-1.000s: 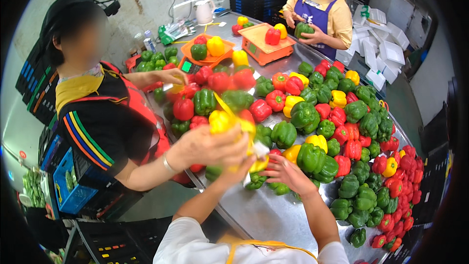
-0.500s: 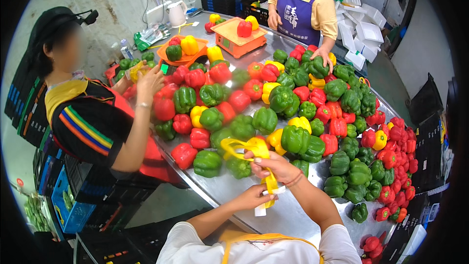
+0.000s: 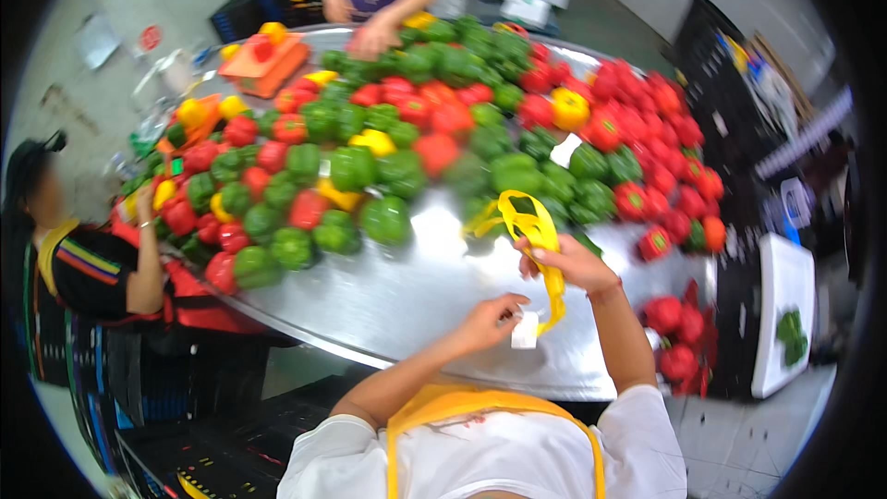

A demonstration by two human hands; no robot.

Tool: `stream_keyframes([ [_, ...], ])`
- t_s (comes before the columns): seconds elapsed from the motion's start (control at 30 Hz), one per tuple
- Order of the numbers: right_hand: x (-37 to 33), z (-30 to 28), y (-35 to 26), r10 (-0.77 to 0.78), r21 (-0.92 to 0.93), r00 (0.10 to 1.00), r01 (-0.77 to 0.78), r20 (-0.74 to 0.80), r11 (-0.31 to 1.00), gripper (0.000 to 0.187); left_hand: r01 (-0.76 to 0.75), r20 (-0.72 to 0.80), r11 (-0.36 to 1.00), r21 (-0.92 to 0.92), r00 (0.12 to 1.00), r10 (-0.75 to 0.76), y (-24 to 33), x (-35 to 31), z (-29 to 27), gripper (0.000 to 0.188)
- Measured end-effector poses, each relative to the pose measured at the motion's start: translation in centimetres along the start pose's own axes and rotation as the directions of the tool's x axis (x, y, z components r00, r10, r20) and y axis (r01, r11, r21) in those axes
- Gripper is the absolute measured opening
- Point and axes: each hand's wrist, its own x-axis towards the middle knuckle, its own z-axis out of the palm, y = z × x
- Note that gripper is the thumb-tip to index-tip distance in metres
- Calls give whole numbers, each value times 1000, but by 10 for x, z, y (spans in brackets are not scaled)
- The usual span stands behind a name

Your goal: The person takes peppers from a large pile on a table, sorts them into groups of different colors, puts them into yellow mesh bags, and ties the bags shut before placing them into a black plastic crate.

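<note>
My right hand (image 3: 571,264) grips a looped bundle of yellow ribbon-like bands (image 3: 538,224) above the metal table (image 3: 420,300). One end of the bands hangs down toward my left hand. A small white tag (image 3: 524,333) sits at that lower end, and the curled fingers of my left hand (image 3: 492,322) pinch its edge. Just beyond my hands lie green bell peppers (image 3: 516,174), somewhat blurred. Red bell peppers (image 3: 661,134) are heaped to the right, with a yellow one (image 3: 570,109) among them.
Mixed peppers cover the table's far and left parts. An orange scale (image 3: 268,69) stands far left. One co-worker (image 3: 92,263) is at the left edge; another's hand (image 3: 374,40) reaches into the peppers from the far side. A white foam tray (image 3: 783,314) is at right.
The view has swung to the right, so the table and co-workers appear farther left. My right hand still holds the yellow bands; my hands are slightly farther apart.
</note>
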Motion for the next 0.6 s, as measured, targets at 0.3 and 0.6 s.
stream_keyframes([
  [0.3, -141, -135, 119, -71, -496, 842, -245, -535, 833, 23, 127, -1, 987, 97, 992, -128, -56, 18, 76, 37],
  [0.6, -156, -96, 26, -195, -253, 940, 124, -281, 960, 36, 189, -273, 982, 8, 945, -180, -60, 57, 80, 59],
])
